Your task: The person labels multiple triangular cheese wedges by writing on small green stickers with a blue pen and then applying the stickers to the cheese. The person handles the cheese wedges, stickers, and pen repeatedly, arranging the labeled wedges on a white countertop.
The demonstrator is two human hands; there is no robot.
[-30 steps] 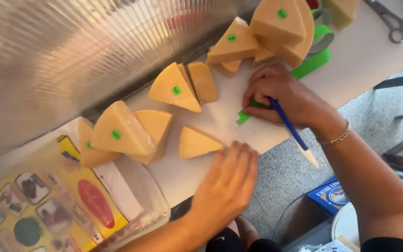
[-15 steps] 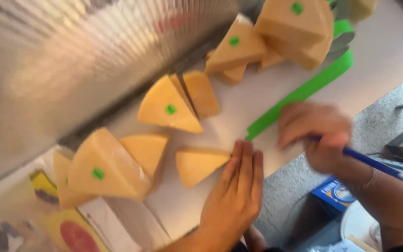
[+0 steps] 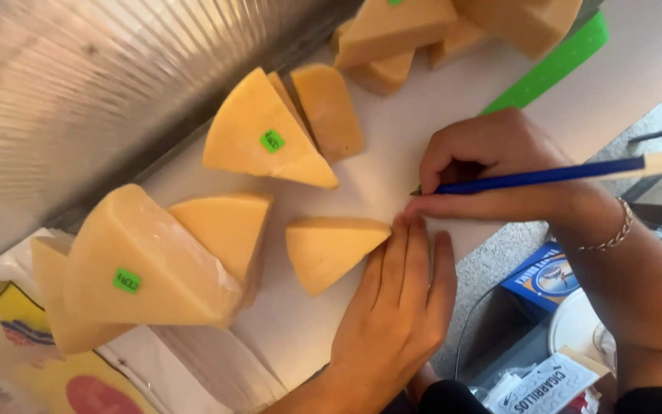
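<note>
My right hand grips a blue pencil with its tip down on the white counter, just right of a small yellow cheese wedge. My left hand lies flat on the counter, fingers together, its fingertips touching that wedge's right point and my right hand's fingers. A larger wedge with a green sticker lies beyond. Another big stickered wedge stands at the left, with a plain wedge leaning behind it.
A ribbed glass panel runs along the counter's far side. More cheese blocks and a green ruler lie at the top. A colourful printed sheet sits bottom left. A blue box and packets lie below the counter edge.
My right hand has moved left and down from the green ruler, bringing the pencil tip beside the small wedge. The left hand has stayed by the wedge. The view has come closer.
</note>
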